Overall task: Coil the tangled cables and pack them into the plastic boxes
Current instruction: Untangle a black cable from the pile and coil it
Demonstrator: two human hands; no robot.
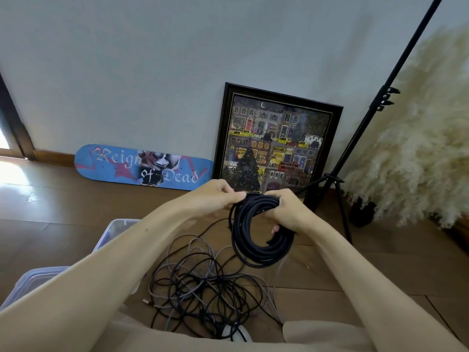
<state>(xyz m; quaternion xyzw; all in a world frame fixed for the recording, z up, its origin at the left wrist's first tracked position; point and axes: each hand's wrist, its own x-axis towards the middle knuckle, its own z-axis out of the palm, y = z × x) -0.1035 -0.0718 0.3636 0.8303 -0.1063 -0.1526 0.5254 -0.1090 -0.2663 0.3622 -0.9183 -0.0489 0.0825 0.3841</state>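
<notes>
Head view | black cable coil [242,232]: held up above the floor, centre-right | right hand [286,212]: grip clenched round the coil's top right | left hand [218,196]: grip pinching the coil's top left | tangled cables [203,288]: on floor, near | plastic boxes [114,232]: left

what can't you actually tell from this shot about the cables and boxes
Head view only:
- plastic boxes: contents, hidden by the left forearm.
- black coil: its ends and any tie, covered by the left hand and right hand gripping its top.
- tangle: number of separate cables, too interlaced to count.
- white item: what it is, half hidden under cables.
</notes>
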